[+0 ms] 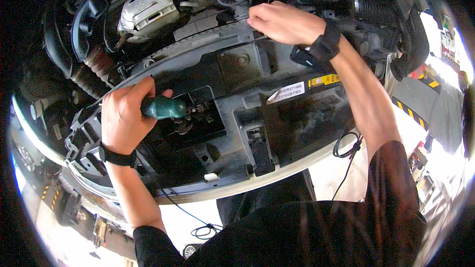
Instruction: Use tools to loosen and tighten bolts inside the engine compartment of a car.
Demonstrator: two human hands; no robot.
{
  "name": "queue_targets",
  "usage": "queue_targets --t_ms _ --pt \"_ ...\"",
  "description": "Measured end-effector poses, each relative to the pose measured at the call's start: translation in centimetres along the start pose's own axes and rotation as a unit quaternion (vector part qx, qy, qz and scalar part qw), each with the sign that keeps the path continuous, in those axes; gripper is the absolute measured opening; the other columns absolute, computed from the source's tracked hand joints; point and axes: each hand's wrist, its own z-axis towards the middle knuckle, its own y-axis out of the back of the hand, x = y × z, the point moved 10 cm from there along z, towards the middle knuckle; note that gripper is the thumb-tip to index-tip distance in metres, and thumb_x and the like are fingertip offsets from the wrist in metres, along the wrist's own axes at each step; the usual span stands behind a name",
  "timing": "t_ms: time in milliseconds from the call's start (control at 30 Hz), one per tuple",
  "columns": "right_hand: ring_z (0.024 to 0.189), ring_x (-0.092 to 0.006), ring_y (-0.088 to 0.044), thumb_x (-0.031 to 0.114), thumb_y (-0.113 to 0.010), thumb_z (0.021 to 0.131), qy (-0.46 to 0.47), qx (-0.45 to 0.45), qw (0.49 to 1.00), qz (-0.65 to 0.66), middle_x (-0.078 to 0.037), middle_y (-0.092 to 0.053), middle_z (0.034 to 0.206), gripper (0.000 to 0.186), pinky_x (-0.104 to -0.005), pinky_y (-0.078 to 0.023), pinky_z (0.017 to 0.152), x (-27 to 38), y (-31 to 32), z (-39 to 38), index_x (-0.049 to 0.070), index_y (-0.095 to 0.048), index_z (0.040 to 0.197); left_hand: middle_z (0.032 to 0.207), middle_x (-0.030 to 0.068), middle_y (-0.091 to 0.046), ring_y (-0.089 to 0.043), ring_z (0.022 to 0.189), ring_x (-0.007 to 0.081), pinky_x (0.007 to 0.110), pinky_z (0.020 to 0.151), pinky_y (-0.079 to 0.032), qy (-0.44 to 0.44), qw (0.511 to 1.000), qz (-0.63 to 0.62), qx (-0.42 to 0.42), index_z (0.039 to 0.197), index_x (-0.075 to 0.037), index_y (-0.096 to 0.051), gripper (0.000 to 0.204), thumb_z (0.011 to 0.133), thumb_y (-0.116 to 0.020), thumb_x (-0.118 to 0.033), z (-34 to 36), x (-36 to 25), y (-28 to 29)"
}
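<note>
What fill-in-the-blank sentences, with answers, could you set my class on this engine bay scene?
1. The left hand grips a tool handle coloured ____.
2. Behind the right hand, the wrist carries a strap coloured ____.
3. As seen here, the white sticker lies to the ____ of the yellow sticker.

Missing words: green; black; left.

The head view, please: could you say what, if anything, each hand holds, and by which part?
The left hand holds a dark green, rounded, handle-like object by its left end; whether the right hand holds anything cannot be told.
</note>
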Motion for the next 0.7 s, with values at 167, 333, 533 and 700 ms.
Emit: queue_targets --t_ms 167,333,533,700 --pt "0.092 -0.0422 -0.063 0.025 -0.045 0.095 -0.066 0.06 0.996 -0.026 -0.025 -0.065 0.093 0.035 -0.0489 -0.05 0.081 -2.1 0.8 -0.6 -0.004 -0.063 0.091 0.059 0.0124 -0.055 -0.056 0.055 0.0357 0.041 0.051 -0.044 0.006 1.0 -0.01 0.002 0.07 -0.007 -0.051 0.035 0.08 -0.075 -0.031 -0.2 0.2 0.1" --pt "0.077 -0.0399 -0.061 0.029 -0.043 0.098 -0.009 0.02 1.0 0.001 -0.023 -0.061 0.077 0.036 -0.0443 -0.047 0.07 -0.6 -0.2 -0.1 -0.003 -0.057 0.089 0.06 0.0125 -0.056 -0.057 0.055 0.0359 0.041 0.051 -0.044 0.0 1.0 -0.004 0.006 0.07 -0.007 -0.051 0.036 0.08 -0.075 -0.031 0.0 0.1 -0.1" --pt "0.08 -0.0431 -0.06 0.029 -0.046 0.099 0.014 0.022 1.0 -0.01 -0.026 -0.06 0.078 0.034 -0.047 -0.045 0.071 1.5 -0.3 -0.2 -0.003 -0.057 0.094 0.06 0.0123 -0.056 -0.058 0.056 0.036 0.041 0.052 -0.045 0.006 1.0 0.001 0.011 0.07 -0.007 -0.052 0.035 0.08 -0.074 -0.031 -0.2 0.2 -0.3" --pt "0.077 -0.0424 -0.059 0.026 -0.047 0.099 -0.024 0.032 0.999 0.006 -0.024 -0.06 0.076 0.031 -0.0445 -0.046 0.069 -0.7 0.3 -0.7 -0.003 -0.056 0.092 0.059 0.0127 -0.055 -0.057 0.055 0.0365 0.042 0.051 -0.044 0.002 1.0 -0.001 0.004 0.071 -0.007 -0.051 0.036 0.08 -0.075 -0.031 0.0 -0.1 0.0"
